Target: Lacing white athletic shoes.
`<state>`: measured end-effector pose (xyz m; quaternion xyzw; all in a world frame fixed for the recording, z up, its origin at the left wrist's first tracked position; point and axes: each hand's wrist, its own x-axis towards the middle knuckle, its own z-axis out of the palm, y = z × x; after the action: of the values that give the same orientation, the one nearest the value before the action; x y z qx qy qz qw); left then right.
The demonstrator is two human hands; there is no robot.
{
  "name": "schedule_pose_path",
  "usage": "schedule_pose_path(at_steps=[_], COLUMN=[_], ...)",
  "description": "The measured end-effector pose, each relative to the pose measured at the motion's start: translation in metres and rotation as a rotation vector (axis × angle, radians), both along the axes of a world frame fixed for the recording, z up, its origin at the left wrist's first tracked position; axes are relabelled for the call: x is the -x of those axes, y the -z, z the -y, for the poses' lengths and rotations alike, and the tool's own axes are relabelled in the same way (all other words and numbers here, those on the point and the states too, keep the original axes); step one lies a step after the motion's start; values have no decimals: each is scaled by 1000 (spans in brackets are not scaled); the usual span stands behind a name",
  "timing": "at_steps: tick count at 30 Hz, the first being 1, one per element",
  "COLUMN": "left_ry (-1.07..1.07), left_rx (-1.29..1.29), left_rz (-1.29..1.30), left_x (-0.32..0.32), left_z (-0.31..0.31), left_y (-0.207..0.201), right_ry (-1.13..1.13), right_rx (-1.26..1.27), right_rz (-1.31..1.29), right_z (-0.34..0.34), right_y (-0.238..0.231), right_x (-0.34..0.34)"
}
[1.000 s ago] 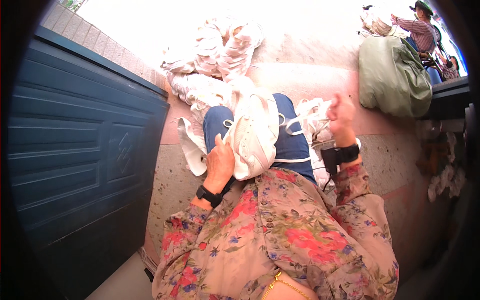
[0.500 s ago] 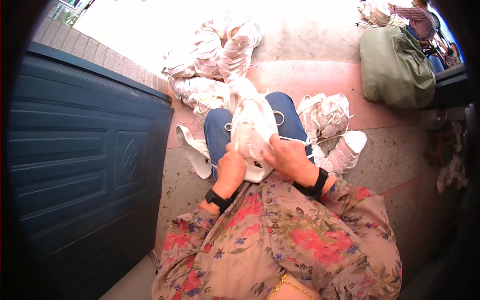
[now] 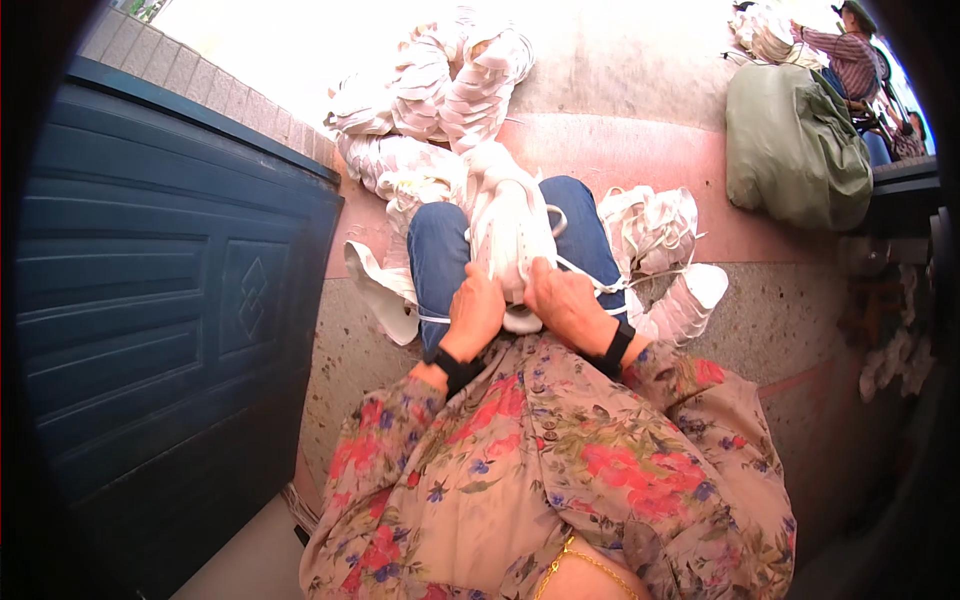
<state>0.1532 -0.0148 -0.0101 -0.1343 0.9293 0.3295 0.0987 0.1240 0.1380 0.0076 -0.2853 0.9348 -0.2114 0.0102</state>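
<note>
Across my lap, between my knees, lies a white shoe upper [image 3: 510, 235] with a looped white lace. My left hand [image 3: 478, 305] pinches its left edge close to my body. On the opposite edge, my right hand [image 3: 568, 303] is closed with its fingertips gripping the upper. A white cord [image 3: 588, 276] runs out beside the right hand over my right thigh. What lies under the fingertips is hidden. Below the hands, the rounded near end of the upper shows.
Bundles of stacked white uppers [image 3: 430, 95] lie ahead on the floor. Tied white bundles [image 3: 655, 230] sit right of my knee, a loose white piece [image 3: 380, 290] at left. A blue door [image 3: 180, 290] stands left. Far right are a green sack [image 3: 795, 145] and another person [image 3: 850, 60].
Both hands have shifted slightly up the picture and now grip the upper's two edges, drawn closer around its near end. The lace loop at the left no longer shows.
</note>
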Motion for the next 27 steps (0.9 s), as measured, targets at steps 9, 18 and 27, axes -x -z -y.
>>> schedule_pose_path(at_steps=[9, 18, 27], left_ry=[-17, 202, -219], left_rx=[-168, 98, -1390], left_rz=[295, 35, 349], left_x=[42, 14, 10], left_z=[13, 7, 13], left_y=[4, -7, -46], right_ry=[106, 261, -143], right_rx=[-3, 550, 783], right_rz=[195, 875, 812], right_z=[2, -34, -15], right_y=[40, -7, -58], right_x=[24, 48, 50])
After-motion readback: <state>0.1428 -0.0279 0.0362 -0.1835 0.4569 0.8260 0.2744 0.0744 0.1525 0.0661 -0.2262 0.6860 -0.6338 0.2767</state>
